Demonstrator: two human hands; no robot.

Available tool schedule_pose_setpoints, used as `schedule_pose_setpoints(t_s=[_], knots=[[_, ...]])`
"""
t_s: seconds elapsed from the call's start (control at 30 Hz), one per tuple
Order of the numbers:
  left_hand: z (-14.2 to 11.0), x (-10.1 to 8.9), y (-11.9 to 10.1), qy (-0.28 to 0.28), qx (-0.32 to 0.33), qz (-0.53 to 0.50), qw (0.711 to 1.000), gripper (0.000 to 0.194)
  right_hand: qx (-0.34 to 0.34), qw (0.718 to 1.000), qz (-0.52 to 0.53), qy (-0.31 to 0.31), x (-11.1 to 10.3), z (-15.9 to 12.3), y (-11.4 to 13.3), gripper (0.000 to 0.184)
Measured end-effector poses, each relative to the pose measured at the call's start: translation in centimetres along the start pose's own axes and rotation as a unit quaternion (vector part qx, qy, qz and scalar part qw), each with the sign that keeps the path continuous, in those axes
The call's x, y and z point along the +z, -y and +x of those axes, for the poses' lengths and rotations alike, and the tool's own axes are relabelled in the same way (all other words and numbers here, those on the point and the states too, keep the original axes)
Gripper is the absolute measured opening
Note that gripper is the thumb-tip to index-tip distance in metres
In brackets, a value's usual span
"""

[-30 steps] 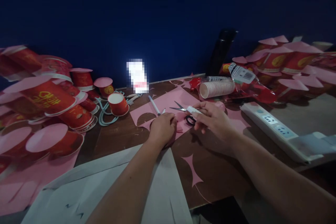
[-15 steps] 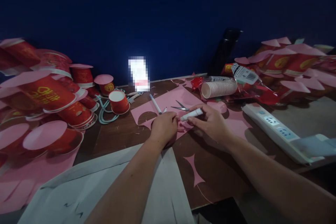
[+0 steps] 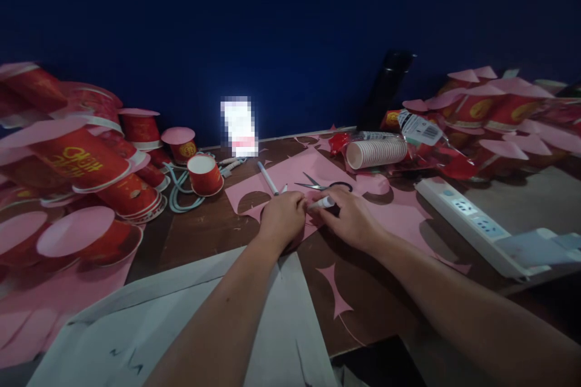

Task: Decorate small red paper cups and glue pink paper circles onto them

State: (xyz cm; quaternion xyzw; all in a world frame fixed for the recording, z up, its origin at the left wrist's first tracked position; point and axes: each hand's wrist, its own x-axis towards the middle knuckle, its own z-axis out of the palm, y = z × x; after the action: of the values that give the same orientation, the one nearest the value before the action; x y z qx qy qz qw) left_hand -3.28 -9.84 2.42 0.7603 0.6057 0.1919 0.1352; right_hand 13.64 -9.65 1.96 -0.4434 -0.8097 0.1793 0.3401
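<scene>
My right hand is closed around a small white tube that looks like a glue stick, its near end pointing at my left hand. Curled on the table, my left hand almost meets the tube's tip; what its fingers pinch is hidden. Both hands are over a cut pink paper sheet with round cutouts. Scissors with dark handles lie part open just beyond my right hand. A white pen rests on the paper beyond my left hand.
Red paper cups with pink discs crowd the left; more cups stand at right. A lone red cup sits near a pale cable. Beside a stack of cups are a power strip and a dark bottle.
My right hand has come down and left with the white tube, bringing its end to my left fingertips. The scissors' handles now show beyond it. My left hand has barely moved.
</scene>
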Motion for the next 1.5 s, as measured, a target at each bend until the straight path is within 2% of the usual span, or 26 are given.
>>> schedule_pose_setpoints(t_s=[0.17,0.33,0.43,0.53,0.97,1.23,1.5], knots=[[-0.1,0.1,0.0,-0.003,-0.006,-0.011,1.000,0.034,-0.019,0.999,-0.010,0.029,0.5,0.2,-0.5,0.024],[-0.1,0.0,-0.1,-0.003,-0.018,-0.011,1.000,0.040,0.014,1.000,-0.008,0.012,1.1,0.4,-0.8,0.045],[-0.1,-0.1,-0.1,-0.006,-0.012,-0.014,1.000,0.037,0.033,0.999,-0.018,0.020,1.1,0.5,-0.7,0.033],[-0.1,-0.1,0.1,-0.007,-0.004,-0.020,1.000,0.032,0.010,0.999,-0.032,0.031,1.0,0.5,-0.5,0.019],[-0.1,0.2,0.3,-0.013,-0.003,-0.024,1.000,0.024,-0.031,0.998,-0.002,0.060,0.2,-0.1,-0.1,0.020],[-0.1,0.1,0.2,-0.010,-0.008,-0.021,1.000,0.023,-0.020,0.997,-0.018,0.078,-0.4,-0.5,0.2,0.010],[-0.1,0.2,0.2,-0.010,-0.013,-0.027,0.999,0.028,-0.020,0.999,-0.013,0.036,0.6,0.2,-0.6,0.021]])
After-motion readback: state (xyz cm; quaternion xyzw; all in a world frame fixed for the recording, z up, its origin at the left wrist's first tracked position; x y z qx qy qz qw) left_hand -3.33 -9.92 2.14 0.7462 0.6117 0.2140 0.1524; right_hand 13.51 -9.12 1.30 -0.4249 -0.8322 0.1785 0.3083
